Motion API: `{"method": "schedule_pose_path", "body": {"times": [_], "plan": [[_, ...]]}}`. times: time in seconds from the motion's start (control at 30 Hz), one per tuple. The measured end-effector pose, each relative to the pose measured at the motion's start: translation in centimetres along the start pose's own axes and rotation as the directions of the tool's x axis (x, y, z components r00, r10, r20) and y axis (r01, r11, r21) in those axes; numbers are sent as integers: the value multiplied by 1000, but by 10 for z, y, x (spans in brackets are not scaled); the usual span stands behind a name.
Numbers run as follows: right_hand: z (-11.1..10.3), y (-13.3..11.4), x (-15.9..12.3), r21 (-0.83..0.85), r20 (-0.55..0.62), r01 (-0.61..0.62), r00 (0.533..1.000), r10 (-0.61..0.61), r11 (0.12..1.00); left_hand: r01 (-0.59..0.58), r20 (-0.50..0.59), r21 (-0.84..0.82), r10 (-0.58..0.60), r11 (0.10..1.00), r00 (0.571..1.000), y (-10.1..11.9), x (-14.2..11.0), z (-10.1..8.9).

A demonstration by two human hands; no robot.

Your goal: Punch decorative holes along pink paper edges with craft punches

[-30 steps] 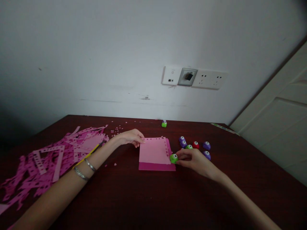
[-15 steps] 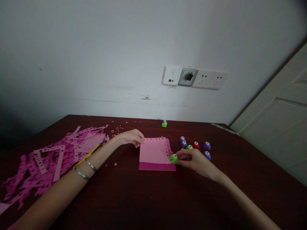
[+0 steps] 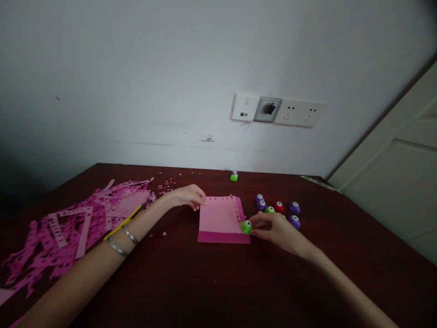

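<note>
Near the middle of the dark wooden table (image 3: 218, 282), the right hand (image 3: 273, 228) has its fingers clamped on a green paper punch (image 3: 246, 226), which sits at the right edge of a hole-punched light pink sheet (image 3: 218, 215). That sheet lies on a darker pink sheet (image 3: 223, 237). The left hand (image 3: 186, 197) touches the light sheet's left edge, though whether its fingers pinch the paper is impossible to tell. Purple, red and green punches (image 3: 279, 207) stand just beyond the right hand, and pink paper scraps (image 3: 99, 214) lie heaped at left.
</note>
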State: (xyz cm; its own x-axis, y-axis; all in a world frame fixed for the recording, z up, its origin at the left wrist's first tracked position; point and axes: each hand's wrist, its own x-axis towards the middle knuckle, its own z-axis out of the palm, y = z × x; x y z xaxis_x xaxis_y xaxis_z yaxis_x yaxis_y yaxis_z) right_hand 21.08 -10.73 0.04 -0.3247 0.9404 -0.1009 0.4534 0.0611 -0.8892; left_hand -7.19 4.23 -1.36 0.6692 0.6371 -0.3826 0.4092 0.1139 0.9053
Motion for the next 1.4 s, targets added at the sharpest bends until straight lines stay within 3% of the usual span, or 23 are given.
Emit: {"method": "schedule_pose_path", "body": {"times": [0.27, 0.5, 0.6, 0.7, 0.77, 0.87, 0.97, 1.07, 1.4], "plan": [[8, 6, 2, -261, -40, 26, 998, -38, 965, 39, -52, 55, -36, 998, 998, 4, 0, 15], [11, 2, 0, -345, -36, 59, 996, -76, 937, 52, -159, 291, -5, 955, 987, 3, 5, 33], [11, 3, 0, -349, -40, 63, 996, -82, 935, 83, -248, 526, 60, 846, 967, 2, 6, 39], [11, 6, 2, -355, -32, 76, 995, -93, 932, 167, -378, 768, 227, 618, 898, 7, 1, 46], [11, 9, 3, -348, -22, 81, 995, -95, 934, 201, -402, 841, 330, 502, 854, 11, -4, 53], [10, 12, 3, -332, -13, 88, 995, -98, 939, 92, -296, 876, 376, 474, 878, 17, -9, 63], [10, 14, 3, -333, -14, 91, 995, -102, 938, -103, -107, 837, 346, 538, 932, 17, -9, 70], [10, 13, 3, -339, -14, 90, 995, -101, 936, -205, 20, 792, 311, 576, 950, 15, -7, 74], [10, 18, 5, -324, -15, 105, 993, -116, 940, -205, 53, 801, 275, 563, 960, 13, -3, 75]]}}
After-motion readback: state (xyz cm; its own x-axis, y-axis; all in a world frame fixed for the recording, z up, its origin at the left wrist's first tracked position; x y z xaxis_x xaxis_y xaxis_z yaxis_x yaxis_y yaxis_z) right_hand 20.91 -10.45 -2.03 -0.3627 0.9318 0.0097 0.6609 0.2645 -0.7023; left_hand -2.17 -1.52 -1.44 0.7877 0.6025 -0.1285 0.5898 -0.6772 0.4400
